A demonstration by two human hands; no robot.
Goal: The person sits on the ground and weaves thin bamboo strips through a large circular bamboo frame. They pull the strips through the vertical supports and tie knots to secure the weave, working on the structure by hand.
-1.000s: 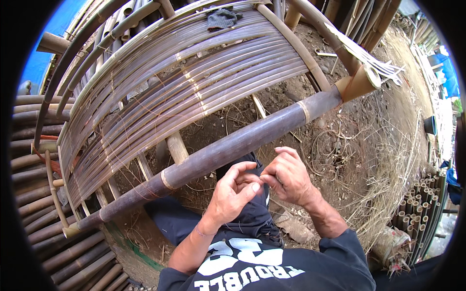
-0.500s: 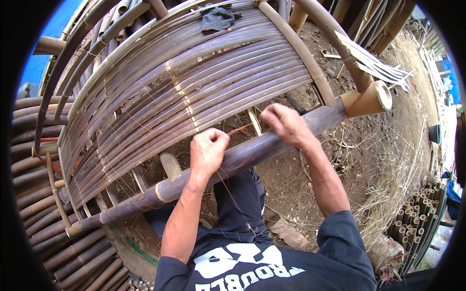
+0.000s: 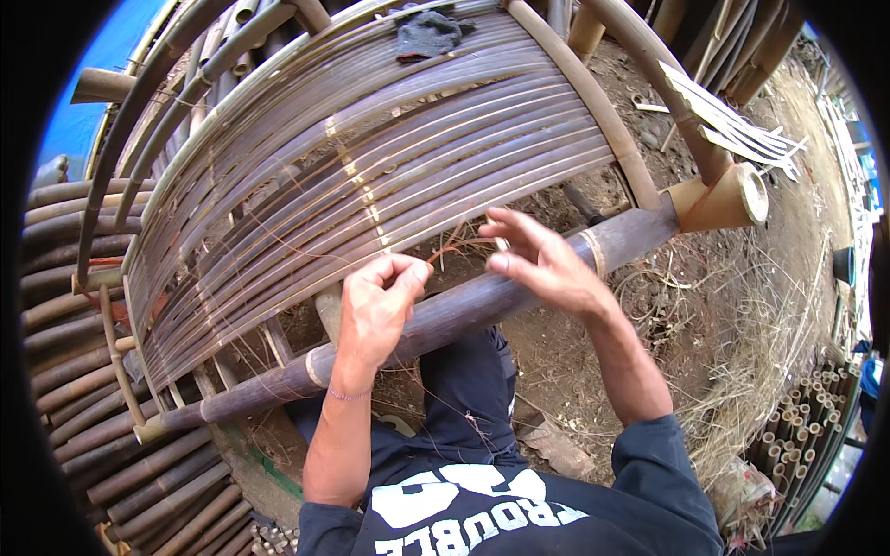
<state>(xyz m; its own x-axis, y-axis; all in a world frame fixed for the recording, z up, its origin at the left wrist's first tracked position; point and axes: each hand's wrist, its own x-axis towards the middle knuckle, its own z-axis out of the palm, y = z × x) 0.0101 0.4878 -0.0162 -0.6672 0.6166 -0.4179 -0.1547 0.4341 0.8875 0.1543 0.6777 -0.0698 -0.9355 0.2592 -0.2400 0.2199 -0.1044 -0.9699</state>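
A thin orange-brown cord (image 3: 456,247) is pinched between the thumb and fingers of my left hand (image 3: 373,310). It stretches toward my right hand (image 3: 556,271), whose thumb and fingers are spread apart; whether the cord touches those fingers is hard to make out. Both hands hover over a thick dark bamboo pole (image 3: 459,315), the front rail of a curved bamboo frame. Just beyond them lies a panel of narrow bamboo slats (image 3: 464,139), with loose strands of cord trailing over its left part.
A dark knitted glove (image 3: 428,37) rests on the slats' far edge. Pale split strips (image 3: 732,120) lean by the curved right rail. Stacked bamboo poles (image 3: 79,306) fill the left; a bundle of cut bamboo (image 3: 802,417) stands at lower right. Straw litters the dirt floor (image 3: 667,361).
My right hand has opened from a closed grip and turned its fingers apart. My left hand has shifted slightly left and down, still pinching the cord. The whole view has moved a little.
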